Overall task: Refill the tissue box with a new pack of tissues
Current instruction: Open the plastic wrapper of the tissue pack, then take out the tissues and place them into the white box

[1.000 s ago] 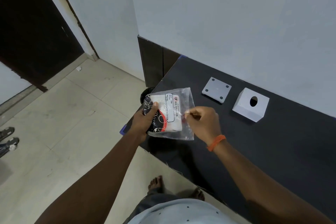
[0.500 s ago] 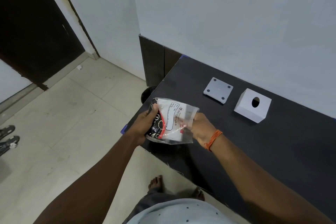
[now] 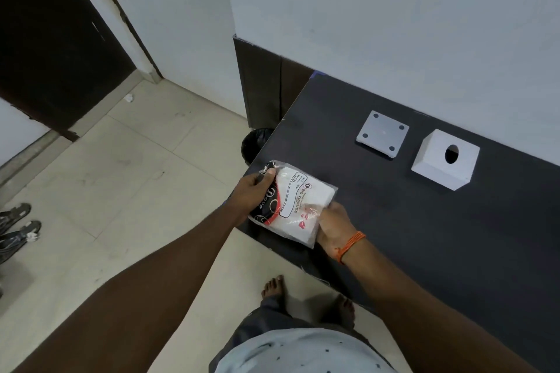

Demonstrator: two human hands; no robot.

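Tissue pack (image 3: 295,206) held over the near corner of the dark table (image 3: 424,236) — left hand (image 3: 253,194) gripping its black end, right hand (image 3: 333,225) pinching its clear end; white tissue box (image 3: 445,159) and its base plate (image 3: 383,138) lie well apart.

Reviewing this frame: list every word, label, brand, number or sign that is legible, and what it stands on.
"BIG TISSUES": on the white label of the tissue pack, held by the left hand and right hand.
Smaller lines on that label: too small to read.
White script on the pack's black band: partly covered, unreadable.
Tissue box and base plate: no text.
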